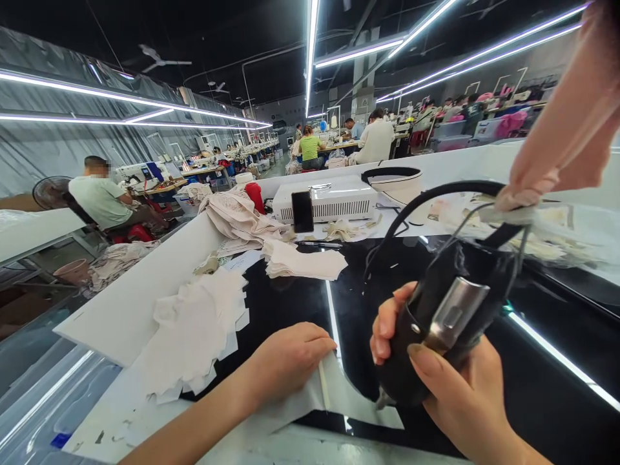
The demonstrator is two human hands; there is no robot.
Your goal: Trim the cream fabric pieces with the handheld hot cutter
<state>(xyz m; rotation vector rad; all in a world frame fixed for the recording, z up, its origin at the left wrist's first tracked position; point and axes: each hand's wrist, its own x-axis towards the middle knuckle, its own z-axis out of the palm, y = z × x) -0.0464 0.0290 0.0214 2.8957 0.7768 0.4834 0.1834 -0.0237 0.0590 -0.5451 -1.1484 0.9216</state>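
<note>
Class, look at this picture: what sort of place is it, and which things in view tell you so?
Probably a garment factory floor: stacks of cut fabric pieces on the table, rows of seated workers at benches, and a handheld cutting tool in the right hand.

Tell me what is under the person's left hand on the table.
The left hand presses on a flat pale fabric piece lying on the glossy black table. A thin pale stick pokes out beside the fingers. Whatever lies under the palm is covered.

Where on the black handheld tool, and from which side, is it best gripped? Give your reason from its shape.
Probably round the black tool's thick barrel, from the right, as the right hand does: the barrel fills a palm, the tip points down at the white piece, and the cable leaves the top.
</note>
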